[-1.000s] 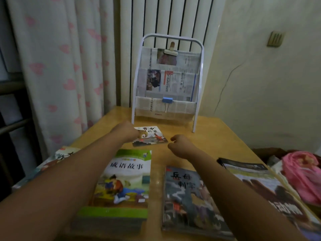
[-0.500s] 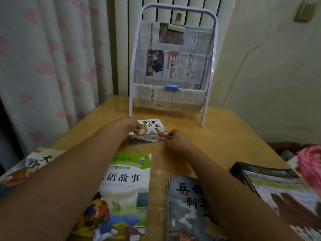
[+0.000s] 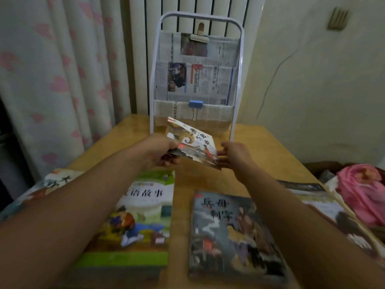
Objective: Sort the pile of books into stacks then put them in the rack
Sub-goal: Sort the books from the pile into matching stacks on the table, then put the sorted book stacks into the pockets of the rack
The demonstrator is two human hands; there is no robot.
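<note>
A small stack of thin picture books (image 3: 192, 142), an elephant on the top cover, hangs tilted above the wooden table (image 3: 277, 155). My left hand (image 3: 161, 152) grips its left edge. My right hand (image 3: 234, 154) touches its right corner with fingers spread. Just behind stands the white wire rack (image 3: 196, 74), its pockets lined with newspaper and held by clips. A green storybook stack (image 3: 143, 215) lies near left, a dark-covered stack (image 3: 231, 232) beside it. Another book (image 3: 52, 182) peeks from under my left arm, and a large dark magazine (image 3: 325, 205) lies at the right.
A curtain with pink hearts (image 3: 58, 76) hangs at the left, a white radiator (image 3: 208, 9) stands behind the rack. Pink cloth (image 3: 362, 190) is bunched past the table's right edge. A cream wall rises at the right.
The small books were flat on the table with my hands closing in from both sides. Now they are lifted off it and tilted, closer to the rack.
</note>
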